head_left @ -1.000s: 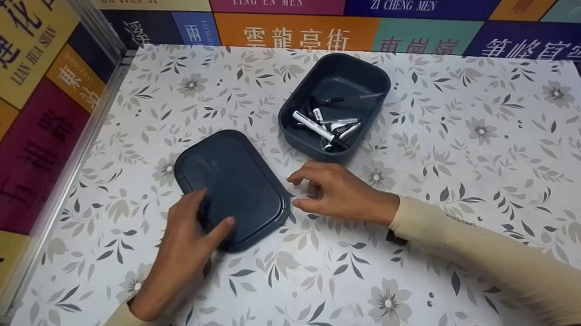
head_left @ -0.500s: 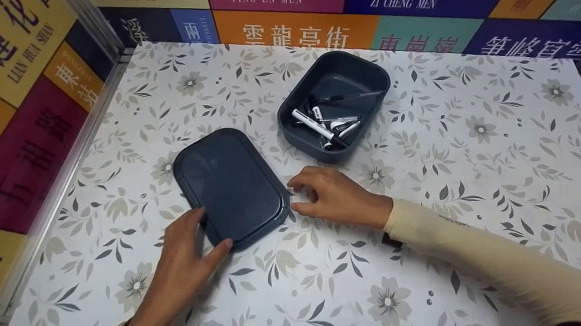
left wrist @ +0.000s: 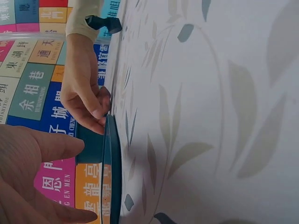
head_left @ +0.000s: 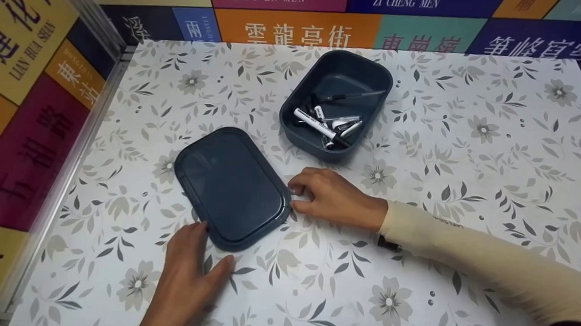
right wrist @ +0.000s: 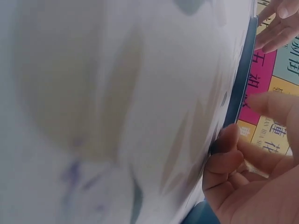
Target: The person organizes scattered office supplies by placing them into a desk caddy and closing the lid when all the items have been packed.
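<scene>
A dark blue rectangular lid [head_left: 232, 187] lies on the flowered tabletop. At its right-hand edge my right hand [head_left: 333, 198] has its fingers curled and appears to pinch the rim; the exact contact is partly hidden. In the right wrist view, thumb and fingertips meet the lid's thin edge [right wrist: 240, 79]. My left hand [head_left: 190, 272] is by the lid's near left edge, thumb and fingers spread, holding nothing. The fingertips are close to that edge. Behind the right hand stands a matching dark blue box [head_left: 345, 77], uncovered, with several pens and a white marker [head_left: 315, 122] inside.
White table with a grey leaf and flower pattern [head_left: 467, 175] surrounds everything. Colourful panels with printed characters [head_left: 299, 28] rise behind the far edge, and more stand along the left beside a metal rail [head_left: 69, 158].
My left hand has drawn back toward the near side, its thumb coming off the lid. The right hand has closed in on the lid's right edge. Lid and box stay in place.
</scene>
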A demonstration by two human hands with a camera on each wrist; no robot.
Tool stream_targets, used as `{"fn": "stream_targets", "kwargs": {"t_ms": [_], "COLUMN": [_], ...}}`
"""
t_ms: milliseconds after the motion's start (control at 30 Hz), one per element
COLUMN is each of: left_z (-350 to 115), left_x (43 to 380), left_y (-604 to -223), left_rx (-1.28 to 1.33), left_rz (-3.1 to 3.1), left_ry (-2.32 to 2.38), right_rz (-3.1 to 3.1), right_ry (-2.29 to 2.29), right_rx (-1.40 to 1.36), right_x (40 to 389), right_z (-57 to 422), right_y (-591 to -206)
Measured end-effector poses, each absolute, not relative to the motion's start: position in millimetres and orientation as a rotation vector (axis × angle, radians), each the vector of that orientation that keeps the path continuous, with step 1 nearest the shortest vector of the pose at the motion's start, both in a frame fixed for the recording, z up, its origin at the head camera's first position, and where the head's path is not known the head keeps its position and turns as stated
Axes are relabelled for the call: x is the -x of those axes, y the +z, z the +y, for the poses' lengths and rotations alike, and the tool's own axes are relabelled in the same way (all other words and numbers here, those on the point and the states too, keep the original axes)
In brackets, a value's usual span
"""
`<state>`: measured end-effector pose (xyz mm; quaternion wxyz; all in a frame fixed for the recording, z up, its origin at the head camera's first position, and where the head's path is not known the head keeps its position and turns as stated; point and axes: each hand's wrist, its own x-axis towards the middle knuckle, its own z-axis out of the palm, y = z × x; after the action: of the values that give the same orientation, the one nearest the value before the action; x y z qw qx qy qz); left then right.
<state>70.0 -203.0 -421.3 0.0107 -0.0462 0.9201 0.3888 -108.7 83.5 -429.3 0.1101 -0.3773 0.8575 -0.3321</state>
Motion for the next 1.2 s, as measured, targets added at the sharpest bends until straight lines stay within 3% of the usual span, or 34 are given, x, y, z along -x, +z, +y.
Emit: {"fn": "stream_targets", "kwargs": {"t_ms": [667, 933, 1200], "left_z": [-207.0, -203.8, -204.7], "left_x": [-67.4, -64.4, -59.1], "left_y": [-412.3, -413.6, -419.5], "left_rx": [0.337, 0.649, 0.841], "left_rz": [2.745, 2.321, 2.104], "left_ry": [1.365, 1.937, 2.194], "right_rz": [2.372, 2.273, 2.184], "right_ry": [-1.163, -1.314, -1.421], "right_rx": [0.854, 0.633, 0.548], "right_x": [109.9, 107.0, 102.8], "right_z": [74.9, 74.2, 71.5], "right_y": [-428.2, -427.5, -424.6]}}
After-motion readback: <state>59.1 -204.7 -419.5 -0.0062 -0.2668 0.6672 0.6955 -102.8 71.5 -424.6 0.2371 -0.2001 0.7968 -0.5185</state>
